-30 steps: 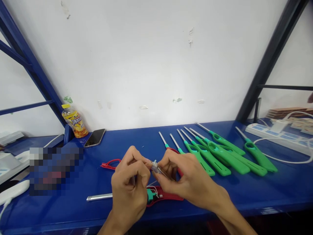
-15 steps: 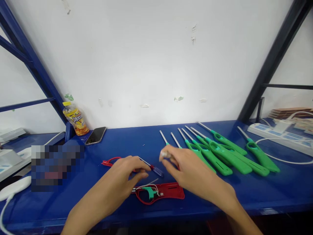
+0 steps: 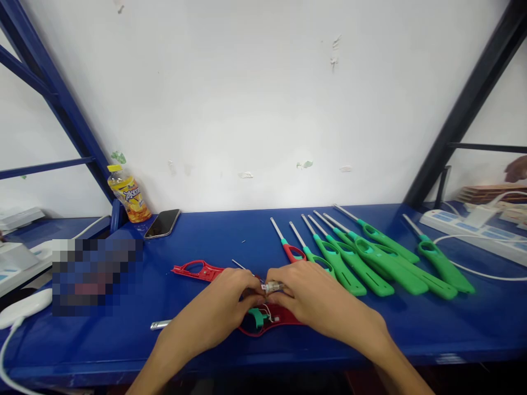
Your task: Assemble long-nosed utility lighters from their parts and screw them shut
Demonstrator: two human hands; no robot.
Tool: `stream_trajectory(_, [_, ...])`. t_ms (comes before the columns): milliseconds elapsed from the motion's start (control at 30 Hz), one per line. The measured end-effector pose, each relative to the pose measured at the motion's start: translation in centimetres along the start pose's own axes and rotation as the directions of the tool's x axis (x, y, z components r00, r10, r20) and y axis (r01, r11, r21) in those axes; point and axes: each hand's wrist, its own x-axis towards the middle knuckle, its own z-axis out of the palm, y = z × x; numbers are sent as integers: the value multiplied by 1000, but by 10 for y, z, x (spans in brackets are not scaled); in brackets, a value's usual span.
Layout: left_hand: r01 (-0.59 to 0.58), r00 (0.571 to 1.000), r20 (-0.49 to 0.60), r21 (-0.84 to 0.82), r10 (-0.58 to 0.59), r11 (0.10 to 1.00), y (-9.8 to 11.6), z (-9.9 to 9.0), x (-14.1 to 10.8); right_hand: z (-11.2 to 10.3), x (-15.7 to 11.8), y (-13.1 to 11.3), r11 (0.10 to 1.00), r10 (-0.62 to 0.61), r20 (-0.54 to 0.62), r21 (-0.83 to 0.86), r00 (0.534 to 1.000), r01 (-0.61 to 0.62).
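Observation:
My right hand [image 3: 319, 302] pinches a small clear cylindrical part with a whitish end [image 3: 272, 286], possibly a lighter's fuel tank. Against that end, the closed fingertips of my left hand [image 3: 218, 304] meet it; what they grip is hidden. Below both hands lies an open red lighter shell half [image 3: 288, 316] with a green trigger [image 3: 258, 316] and thin pale wires inside. Its metal tube [image 3: 160, 325] sticks out left of my left wrist. Behind my left hand rests the other red shell half [image 3: 206, 270]. A screwdriver [image 3: 242, 266] shows only its shaft clearly, its handle mostly covered by my fingers.
Several green lighters [image 3: 382, 263] and a red-handled one [image 3: 293, 253] lie to the right. A phone [image 3: 163, 224] and a drink bottle [image 3: 130, 195] stand at the back left. Power strips [image 3: 473, 230] sit at both sides. Another person's hand [image 3: 516, 170] shows far right.
My hands have come together over the red shell half, bringing the clear part to my left fingertips. Another person's hand has appeared at the far right.

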Motion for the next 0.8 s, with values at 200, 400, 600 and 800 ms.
stream_trajectory(200, [11,999,-37,9,-11,1000,-1,-1,0,-9,-13,7,999,26,7,19,1000,-26])
stream_trajectory(400, [-8,997,-73,19,10,1000,-4,1,-2,-8,-15,12,999,-17,87,-41,996,21])
stream_trajectory(600, [1,999,-52,24,0,1000,1,-1,0,-6,-13,10,998,-2,126,-54,992,9])
stream_trajectory(800, [14,1000,-26,1,-14,1000,1,-1,1,-6,-11,14,1000,-17,137,-17,990,20])
